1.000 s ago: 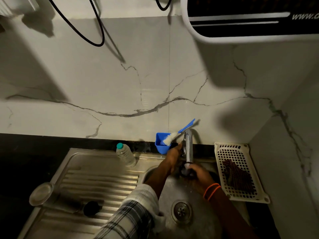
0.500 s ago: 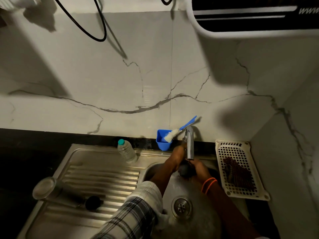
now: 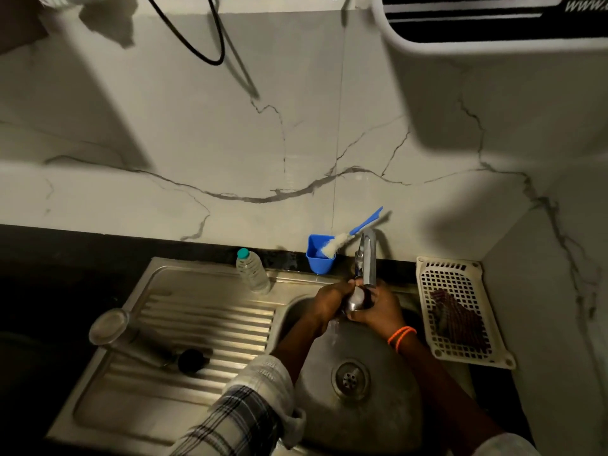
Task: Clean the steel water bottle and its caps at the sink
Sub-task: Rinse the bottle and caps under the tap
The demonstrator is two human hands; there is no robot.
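Since the earlier frame, left hand (image 3: 329,299) is coming off the tap lever to join the right hand (image 3: 378,307) under the tap (image 3: 368,255). Left to right: steel bottle (image 3: 112,327) is lying on the drainboard surface (image 3: 204,311), a black cap (image 3: 190,360) beside it. Both hands are curling around a small steel cap (image 3: 357,299) over the sink basin (image 3: 362,406), water running. Basket (image 3: 457,311) is sitting right.
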